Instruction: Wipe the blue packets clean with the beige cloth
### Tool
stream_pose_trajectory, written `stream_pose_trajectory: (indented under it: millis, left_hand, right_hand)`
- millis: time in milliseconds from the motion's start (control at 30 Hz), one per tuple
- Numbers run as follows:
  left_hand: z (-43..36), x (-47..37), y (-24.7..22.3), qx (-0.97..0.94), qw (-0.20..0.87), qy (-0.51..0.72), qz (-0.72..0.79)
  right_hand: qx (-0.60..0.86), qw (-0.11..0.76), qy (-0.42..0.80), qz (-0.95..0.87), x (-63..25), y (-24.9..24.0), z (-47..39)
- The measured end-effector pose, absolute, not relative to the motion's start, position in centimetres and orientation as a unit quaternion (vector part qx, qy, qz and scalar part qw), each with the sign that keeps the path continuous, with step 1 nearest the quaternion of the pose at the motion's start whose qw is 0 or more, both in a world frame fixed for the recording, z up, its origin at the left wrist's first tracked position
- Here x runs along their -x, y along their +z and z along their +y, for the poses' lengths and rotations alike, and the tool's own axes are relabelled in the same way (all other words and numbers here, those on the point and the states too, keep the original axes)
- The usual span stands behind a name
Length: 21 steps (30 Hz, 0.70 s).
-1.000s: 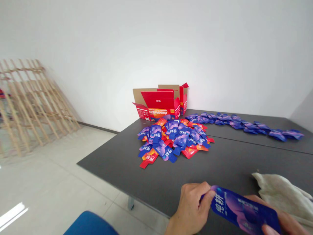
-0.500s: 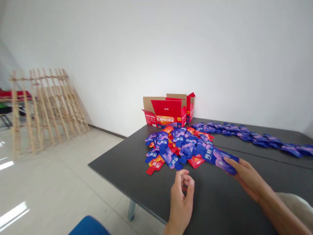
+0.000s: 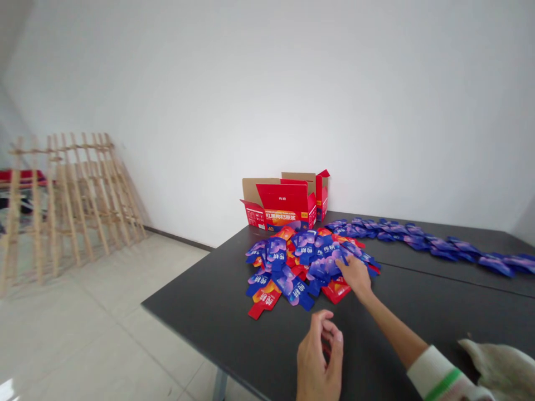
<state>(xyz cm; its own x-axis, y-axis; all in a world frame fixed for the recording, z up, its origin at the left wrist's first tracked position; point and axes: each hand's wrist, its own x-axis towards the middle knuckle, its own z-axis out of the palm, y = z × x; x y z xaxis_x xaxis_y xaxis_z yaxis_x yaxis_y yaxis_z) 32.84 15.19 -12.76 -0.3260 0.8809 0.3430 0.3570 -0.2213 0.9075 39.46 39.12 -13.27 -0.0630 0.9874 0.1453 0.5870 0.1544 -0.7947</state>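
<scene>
Bare table (image 3: 234, 328) near edge; packet pile (image 3: 301, 259) + red box (image 3: 284, 205) block far side.

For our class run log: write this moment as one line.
right hand: reaching into packet pile | left hand: loosely curled above table | red box: open behind pile

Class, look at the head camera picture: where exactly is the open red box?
The open red box sits at the table's far left corner by the wall, just behind the pile of packets.

Open red carton (image 3: 284, 203), wooden lattice (image 3: 67, 195), white cloth (image 3: 501, 365), row of blue packets (image 3: 438, 242).
</scene>
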Motion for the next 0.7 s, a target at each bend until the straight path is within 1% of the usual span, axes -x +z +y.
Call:
stream_pose_trajectory:
  millis: [167,300,500,700]
  left_hand:
    - [15.6,-33.1,-13.7,-0.52,0.205,0.596,0.577]
    - [15.8,-33.3,-14.3,-0.514,0.193,0.605,0.576]
    - [16.2,-33.3,-14.7,-0.523,0.172,0.601,0.58]
    - [17.0,-33.4,-16.3,-0.488,0.148,0.581,0.634]
  right_hand:
    - [0.62,0.296,0.172,-0.706,-39.1,-13.2,39.2]
    - [0.612,0.255,0.123,-0.739,-39.1,-13.6,38.4]
    - [0.578,0.201,0.116,-0.783,-38.8,-13.9,38.0]
    - [0.571,0.191,0.134,-0.787,-42.1,-10.1,44.2]
